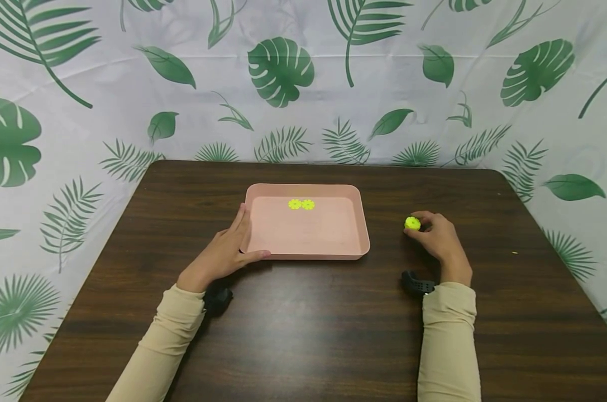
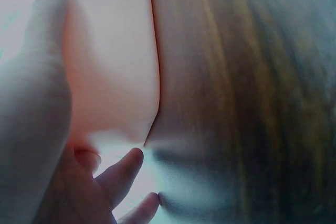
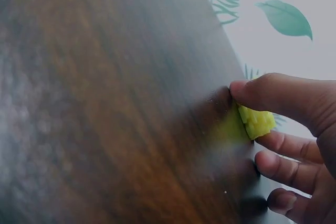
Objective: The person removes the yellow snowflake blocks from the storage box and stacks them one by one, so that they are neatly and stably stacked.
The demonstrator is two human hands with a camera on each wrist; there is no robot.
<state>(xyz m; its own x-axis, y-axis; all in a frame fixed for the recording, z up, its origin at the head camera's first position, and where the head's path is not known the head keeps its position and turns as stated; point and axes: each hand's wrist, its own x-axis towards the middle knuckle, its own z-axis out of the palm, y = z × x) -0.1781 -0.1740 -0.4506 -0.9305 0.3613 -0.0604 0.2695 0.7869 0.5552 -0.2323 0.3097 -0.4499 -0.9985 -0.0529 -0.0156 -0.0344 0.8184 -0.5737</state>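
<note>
A shallow pink tray [image 1: 305,228] lies on the dark wooden table. Two flat yellow flower-shaped discs [image 1: 301,204] sit side by side in it, toward its far wall. My left hand [image 1: 221,254] rests at the tray's near left corner, fingers straight along the left side and thumb on the front rim. To the right of the tray, my right hand [image 1: 438,237] pinches a small stack of yellow flower-shaped discs [image 1: 412,223] between thumb and fingers. In the right wrist view, the stack [image 3: 257,121] is at the table surface, partly covered by the thumb.
Behind the table [image 1: 303,335] hangs a white cloth [image 1: 313,128] printed with green leaves. A tiny pale speck [image 1: 515,253] lies on the table to the right of my right hand. Each wrist wears a black band.
</note>
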